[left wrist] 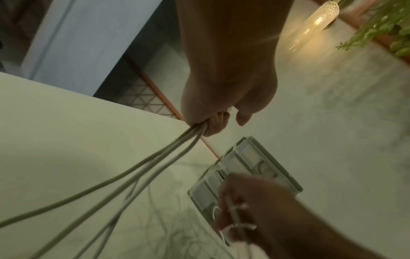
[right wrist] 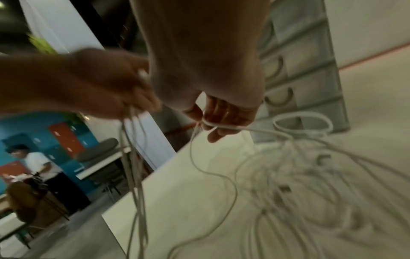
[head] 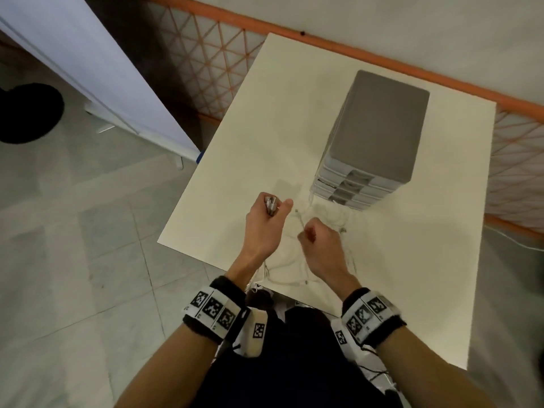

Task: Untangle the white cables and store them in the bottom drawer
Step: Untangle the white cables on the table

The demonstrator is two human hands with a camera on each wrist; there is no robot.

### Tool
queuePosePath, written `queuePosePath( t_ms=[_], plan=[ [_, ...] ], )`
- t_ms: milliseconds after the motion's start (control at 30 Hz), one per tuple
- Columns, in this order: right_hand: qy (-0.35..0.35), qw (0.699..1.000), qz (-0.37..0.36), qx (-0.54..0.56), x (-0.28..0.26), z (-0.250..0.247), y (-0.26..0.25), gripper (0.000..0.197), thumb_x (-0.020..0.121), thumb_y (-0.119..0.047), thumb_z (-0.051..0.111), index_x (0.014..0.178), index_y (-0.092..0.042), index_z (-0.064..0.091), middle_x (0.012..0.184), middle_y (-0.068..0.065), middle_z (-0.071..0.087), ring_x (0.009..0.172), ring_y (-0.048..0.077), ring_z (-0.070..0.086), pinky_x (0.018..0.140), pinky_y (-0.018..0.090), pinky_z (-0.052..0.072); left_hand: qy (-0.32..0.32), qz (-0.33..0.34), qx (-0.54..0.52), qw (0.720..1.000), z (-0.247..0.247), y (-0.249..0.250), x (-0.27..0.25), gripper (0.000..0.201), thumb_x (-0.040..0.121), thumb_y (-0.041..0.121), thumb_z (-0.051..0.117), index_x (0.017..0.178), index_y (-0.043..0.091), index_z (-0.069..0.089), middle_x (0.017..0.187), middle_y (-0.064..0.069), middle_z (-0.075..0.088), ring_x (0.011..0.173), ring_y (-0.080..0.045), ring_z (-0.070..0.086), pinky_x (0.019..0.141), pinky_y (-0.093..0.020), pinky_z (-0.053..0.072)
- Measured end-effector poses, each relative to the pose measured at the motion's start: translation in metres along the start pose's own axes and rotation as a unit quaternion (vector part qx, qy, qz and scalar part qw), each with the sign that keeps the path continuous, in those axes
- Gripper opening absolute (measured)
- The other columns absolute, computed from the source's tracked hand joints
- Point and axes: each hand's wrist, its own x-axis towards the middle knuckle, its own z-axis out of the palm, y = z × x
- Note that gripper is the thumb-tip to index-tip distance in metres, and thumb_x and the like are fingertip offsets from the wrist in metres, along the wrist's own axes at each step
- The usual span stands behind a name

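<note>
Hands mid-untangle, drawers shut.
Left hand (head: 265, 222) grips gathered strands; right hand (head: 321, 245) pinches one white cable (right wrist: 224, 127) (nearer the tangle (head: 329, 216)), heaped on tabletop (head: 265, 128) before the drawer unit (head: 379, 128).

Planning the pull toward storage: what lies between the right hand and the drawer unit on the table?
In the head view, a loose tangle of white cables lies on the table between the right hand and the drawer unit. The right wrist view confirms it.

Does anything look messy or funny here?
Yes. The white cables lie in a tangled heap on the table before the drawer unit, and some strands hang over the table's near edge.
</note>
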Motion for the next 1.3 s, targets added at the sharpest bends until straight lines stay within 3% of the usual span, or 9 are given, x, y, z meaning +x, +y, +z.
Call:
queuePosePath(
  t_ms=[167,367,500,600,700,800,933,1133,1300],
  plan=[
    [0.044,0.989,-0.085,0.11,-0.038,-0.042,-0.036,0.015,0.093,-0.009,0.057,0.08,-0.014,0.05,0.062,0.002,0.058,0.054,0.023,0.059,0.053,0.033,0.048,-0.024,-0.013,0.027,0.999,0.024,0.01,-0.008,0.05,0.075,0.043,0.084,0.085,0.019,0.041,0.071,0.01,0.042,0.056,-0.004,0.037,0.056,-0.017,0.039],
    [0.054,0.996,0.031,0.066,-0.035,-0.049,-0.028,0.017,0.091,-0.019,0.058,0.074,-0.016,0.057,0.063,-0.006,0.06,0.059,0.01,0.055,0.057,0.025,0.037,-0.01,-0.017,-0.006,1.0,0.038,0.021,-0.008,0.041,0.087,0.033,0.076,0.089,0.018,0.037,0.077,0.007,0.044,0.055,0.003,0.041,0.06,-0.016,0.043],
    [0.083,0.991,0.089,0.046,-0.025,-0.065,-0.015,0.02,0.094,-0.022,0.053,0.079,-0.011,0.06,0.071,0.003,0.064,0.064,0.011,0.057,0.054,0.019,0.04,-0.002,-0.024,0.047,0.999,0.038,0.026,-0.001,0.05,0.084,0.035,0.078,0.095,0.014,0.034,0.082,0.004,0.039,0.068,-0.011,0.037,0.06,-0.021,0.039],
    [0.168,0.983,0.05,0.06,-0.024,-0.08,-0.018,0.019,0.095,-0.017,0.054,0.078,-0.009,0.055,0.062,0.002,0.059,0.055,0.012,0.051,0.059,0.006,0.039,-0.01,-0.037,0.096,0.995,0.034,0.032,0.006,0.07,0.069,0.04,0.09,0.102,0.012,0.036,0.085,0.007,0.041,0.072,-0.009,0.04,0.058,-0.017,0.038],
    [0.206,0.968,-0.033,0.136,-0.025,-0.084,-0.027,0.015,0.096,-0.011,0.054,0.08,-0.01,0.053,0.057,0.003,0.055,0.048,0.018,0.05,0.048,0.018,0.038,-0.004,-0.018,0.074,0.997,0.035,0.041,0.005,0.069,0.066,0.049,0.089,0.105,0.015,0.043,0.085,0.009,0.046,0.073,-0.009,0.045,0.062,-0.014,0.04],
    [0.155,0.967,-0.107,0.171,-0.025,-0.08,-0.039,0.013,0.098,-0.009,0.054,0.085,-0.011,0.053,0.051,0.001,0.052,0.04,0.02,0.051,0.041,0.031,0.042,-0.028,0.0,-0.015,0.999,0.039,0.054,-0.004,0.046,0.08,0.056,0.075,0.091,0.019,0.05,0.073,0.011,0.046,0.062,-0.011,0.041,0.063,-0.027,0.04],
    [0.092,0.962,-0.182,0.18,-0.024,-0.074,-0.054,0.01,0.097,-0.002,0.054,0.087,-0.003,0.053,0.052,0.002,0.057,0.043,0.016,0.055,0.044,0.023,0.043,-0.078,0.061,-0.065,0.993,0.043,0.071,-0.013,0.027,0.1,0.032,0.059,0.083,0.013,0.048,0.054,0.013,0.047,0.046,-0.007,0.045,0.046,-0.026,0.041],
    [0.018,0.951,-0.215,0.223,-0.025,-0.072,-0.053,0.007,0.098,-0.009,0.057,0.093,-0.003,0.058,0.066,0.005,0.063,0.063,0.013,0.062,0.065,0.017,0.047,-0.022,0.089,-0.146,0.985,0.027,0.083,-0.008,0.042,0.109,0.028,0.038,0.069,0.015,0.037,0.051,0.01,0.036,0.045,-0.008,0.033,0.043,-0.026,0.031],
    [-0.034,0.959,-0.216,0.178,-0.026,-0.064,-0.034,0.018,0.101,-0.012,0.052,0.094,-0.003,0.066,0.069,-0.006,0.056,0.066,0.012,0.055,0.066,0.015,0.042,0.035,0.109,-0.239,0.964,0.004,0.102,-0.002,0.045,0.109,0.029,0.036,0.066,0.021,0.032,0.053,0.009,0.027,0.049,-0.011,0.024,0.047,-0.024,0.026]
  ],
)
